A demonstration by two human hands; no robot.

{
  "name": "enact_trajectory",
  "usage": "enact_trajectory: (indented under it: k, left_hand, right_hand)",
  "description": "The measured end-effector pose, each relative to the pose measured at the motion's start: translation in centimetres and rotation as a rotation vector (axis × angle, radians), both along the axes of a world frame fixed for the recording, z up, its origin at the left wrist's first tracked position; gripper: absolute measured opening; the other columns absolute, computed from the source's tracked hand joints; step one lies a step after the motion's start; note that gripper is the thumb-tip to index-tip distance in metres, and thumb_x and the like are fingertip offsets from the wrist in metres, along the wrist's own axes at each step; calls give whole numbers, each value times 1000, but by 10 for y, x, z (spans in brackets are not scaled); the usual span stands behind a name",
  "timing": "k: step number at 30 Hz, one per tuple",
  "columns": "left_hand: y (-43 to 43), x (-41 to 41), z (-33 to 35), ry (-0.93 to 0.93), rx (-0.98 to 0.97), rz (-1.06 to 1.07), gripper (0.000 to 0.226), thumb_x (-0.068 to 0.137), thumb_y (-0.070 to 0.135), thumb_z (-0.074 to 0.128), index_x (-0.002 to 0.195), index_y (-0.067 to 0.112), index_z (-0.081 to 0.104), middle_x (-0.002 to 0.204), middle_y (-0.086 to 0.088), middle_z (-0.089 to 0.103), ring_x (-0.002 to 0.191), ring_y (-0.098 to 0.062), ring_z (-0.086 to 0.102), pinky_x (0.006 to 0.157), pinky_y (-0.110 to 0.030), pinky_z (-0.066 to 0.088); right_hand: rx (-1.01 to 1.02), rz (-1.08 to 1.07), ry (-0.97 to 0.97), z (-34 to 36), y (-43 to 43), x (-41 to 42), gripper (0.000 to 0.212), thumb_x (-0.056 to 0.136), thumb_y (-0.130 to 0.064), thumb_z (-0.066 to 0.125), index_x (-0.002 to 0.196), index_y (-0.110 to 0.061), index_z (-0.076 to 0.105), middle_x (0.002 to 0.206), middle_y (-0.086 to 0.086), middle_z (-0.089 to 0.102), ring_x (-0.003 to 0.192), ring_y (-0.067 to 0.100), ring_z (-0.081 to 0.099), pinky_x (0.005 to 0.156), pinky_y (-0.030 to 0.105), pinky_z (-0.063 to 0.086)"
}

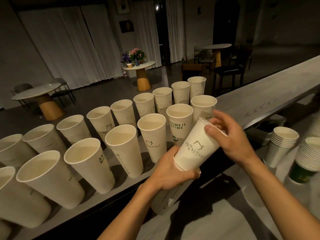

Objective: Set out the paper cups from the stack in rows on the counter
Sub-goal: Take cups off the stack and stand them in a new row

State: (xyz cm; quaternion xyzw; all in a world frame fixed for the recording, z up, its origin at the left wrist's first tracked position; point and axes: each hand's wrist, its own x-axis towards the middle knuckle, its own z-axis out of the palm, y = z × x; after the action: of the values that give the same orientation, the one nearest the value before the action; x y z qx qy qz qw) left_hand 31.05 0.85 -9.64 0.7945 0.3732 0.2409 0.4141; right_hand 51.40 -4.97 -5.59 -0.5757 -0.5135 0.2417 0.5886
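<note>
**A:** So, where is the stack (161,203) sitting at this moment?

**B:** It is being held tilted above the near edge of the counter (259,101), mouth pointing up and to the right. The left hand (170,172) is wrapping round it from below, fingers and thumb curling about the rims of the nested cups.

**A:** And the right hand (232,135)?

**B:** It is reaching in from the right and pinching the rim of the top cup (195,148), thumb on the outside and fingers curling over the lip. That cup is sticking far out of the stack, its line drawing facing the camera.

**A:** What is standing on the counter?

**B:** Two rows of upright white paper cups are running from the left edge towards the middle. The back row (124,111) is lining the far edge and the front row (152,135) is standing just in front of it. A cup with green lettering (179,125) is standing in the front row, just behind the held cup.

**A:** Anything off to the side?

**B:** A short stack of cups (284,137) and a taller stack (310,155) are waiting on the lower surface at the right. Beyond the counter, flowers (136,54) are sitting on a round table (140,65).
</note>
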Motion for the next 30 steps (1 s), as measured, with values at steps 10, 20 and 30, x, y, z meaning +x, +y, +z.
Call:
enact_trajectory:
  k: [10, 20, 30]
  left_hand:
    - [6, 12, -7, -85, -76, -4, 71, 55, 50, 88, 117, 33, 57, 108, 11, 70, 98, -10, 70, 84, -41, 62]
    - [13, 17, -18, -32, -65, 41, 85, 62, 56, 92, 131, 37, 48, 126, 21, 50, 115, -4, 52, 88, -21, 48]
    - [20, 20, -20, 9, -106, 18, 91, 66, 51, 95, 139, 41, 42, 133, 27, 44, 125, -6, 47, 106, -32, 50]
  right_hand:
    - [-20, 314, 516, -24, -4, -2, 89, 53, -27, 95, 132, -12, 57, 116, 14, 74, 110, 31, 72, 77, 34, 61]
    - [186, -63, 416, 5, 11, 52, 62, 72, -16, 84, 128, -24, 58, 117, -1, 73, 111, 17, 70, 79, 29, 61]
    - [20, -349, 110, -5, 78, 105, 86, 75, -25, 90, 147, -18, 42, 140, 0, 55, 120, 17, 53, 94, 39, 50]
